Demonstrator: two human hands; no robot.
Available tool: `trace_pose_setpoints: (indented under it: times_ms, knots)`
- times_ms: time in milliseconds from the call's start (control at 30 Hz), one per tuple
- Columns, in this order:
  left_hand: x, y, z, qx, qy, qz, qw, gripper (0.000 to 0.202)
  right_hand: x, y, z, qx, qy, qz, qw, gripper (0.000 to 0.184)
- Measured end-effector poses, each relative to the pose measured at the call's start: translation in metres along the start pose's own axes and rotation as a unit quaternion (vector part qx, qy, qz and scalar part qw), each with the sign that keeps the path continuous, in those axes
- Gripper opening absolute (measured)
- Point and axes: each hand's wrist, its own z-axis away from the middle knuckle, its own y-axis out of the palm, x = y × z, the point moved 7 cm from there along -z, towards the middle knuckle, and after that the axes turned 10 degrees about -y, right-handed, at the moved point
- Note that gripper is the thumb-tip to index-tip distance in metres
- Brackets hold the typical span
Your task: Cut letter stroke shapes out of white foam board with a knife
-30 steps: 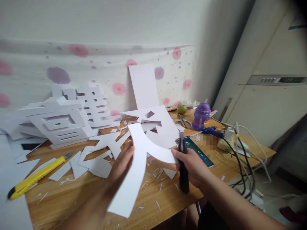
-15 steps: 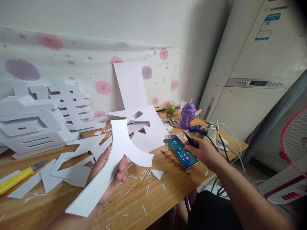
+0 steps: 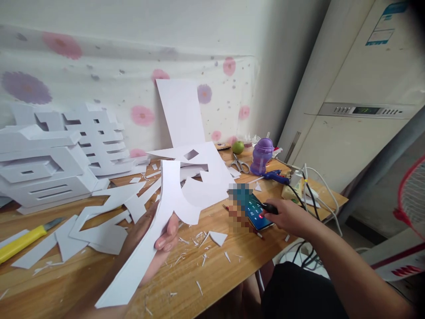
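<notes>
My left hand [image 3: 156, 241] is closed around a curved white paper cutout [image 3: 166, 208], holding it up over the wooden table [image 3: 215, 270]. My right hand [image 3: 288, 217] reaches right to a smartphone [image 3: 255, 212] lying on the table. It grips a black-handled tool [image 3: 269, 206], and a finger touches the lit phone screen. Part of the phone is blurred out.
White paper block letters [image 3: 59, 155] stand at the back left, with cut sheets [image 3: 109, 217] and scraps spread over the table. A yellow utility knife [image 3: 23, 239] lies at the left. Scissors [image 3: 239, 165], a purple bottle [image 3: 262, 156], a green fruit [image 3: 237, 147] and cables [image 3: 312, 195] sit at the back right. A fan [image 3: 411, 199] stands at the far right.
My right hand left the cutout and moved right to the phone, still carrying the black tool. My left hand now holds the cutout alone. The view swung right.
</notes>
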Motion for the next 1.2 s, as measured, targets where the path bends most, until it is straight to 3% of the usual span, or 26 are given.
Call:
trace_pose_setpoints:
  times_ms: [133, 233, 400, 500, 633, 867, 1200]
  knots:
    - [-0.002, 0.005, 0.002, -0.014, 0.012, -0.013, 1.0, 0.034, 0.002, -0.008, 0.002, -0.03, 0.01, -0.028, 0.999, 0.018]
    - [-0.006, 0.01, 0.007, -0.063, 0.04, -0.026, 0.997, 0.025, 0.024, -0.012, 0.006, -0.078, -0.015, -0.065, 0.995, 0.028]
    - [-0.003, 0.017, 0.012, -0.129, 0.053, -0.022, 0.99, 0.034, 0.104, 0.01, 0.016, -0.049, -0.148, -0.028, 0.987, 0.03]
    - [-0.002, 0.014, 0.013, -0.151, 0.059, -0.058, 0.985, 0.036, 0.155, 0.023, 0.024, -0.014, -0.25, -0.039, 0.967, 0.032]
    - [-0.006, 0.008, 0.016, -0.185, 0.067, -0.134, 0.971, 0.048, 0.197, 0.037, 0.03, 0.033, -0.328, -0.041, 0.943, 0.022]
    - [-0.012, 0.013, 0.022, -0.199, 0.076, -0.191, 0.958, 0.05, 0.202, 0.059, 0.019, 0.021, -0.321, -0.014, 0.947, 0.026]
    - [-0.002, 0.014, 0.019, -0.177, 0.054, -0.117, 0.976, 0.046, 0.203, 0.049, 0.013, -0.065, -0.344, 0.022, 0.936, 0.032]
